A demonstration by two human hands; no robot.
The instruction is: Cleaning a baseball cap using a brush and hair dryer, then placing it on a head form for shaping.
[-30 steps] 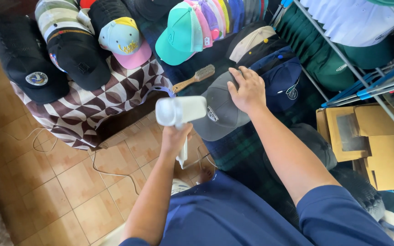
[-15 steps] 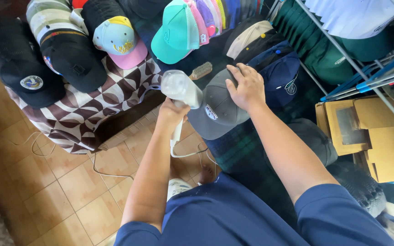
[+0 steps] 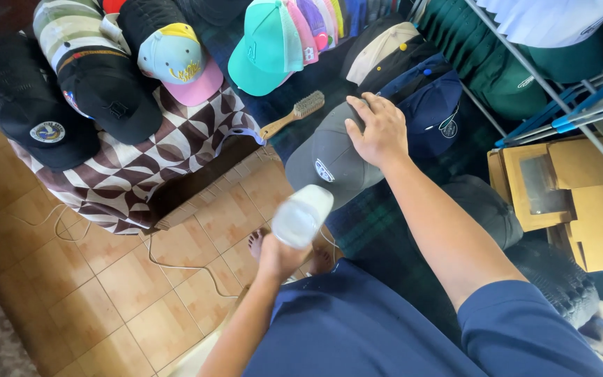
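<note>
My left hand [image 3: 279,257] grips a white handheld appliance [image 3: 303,215], blurred, held low over the tiled floor, a little below the grey cap [image 3: 324,162]. A white cord [image 3: 176,264] trails across the tiles below it. My right hand [image 3: 380,130] rests on the top edge of the grey cap, fingers curled over its crown. The cap lies on dark plaid cloth, beside a navy cap [image 3: 435,112]. A wooden brush [image 3: 294,113] lies just left of the grey cap.
Several caps, black [image 3: 106,91], pink-and-blue [image 3: 176,59] and teal [image 3: 266,49], sit on a brown checkered cloth [image 3: 141,167]. A metal rack [image 3: 525,63] and open cardboard boxes [image 3: 581,195] stand at the right. My bare foot [image 3: 256,244] shows on the tiles.
My left hand has drawn the white appliance down and back from the grey cap toward my body. My right hand stays on the cap.
</note>
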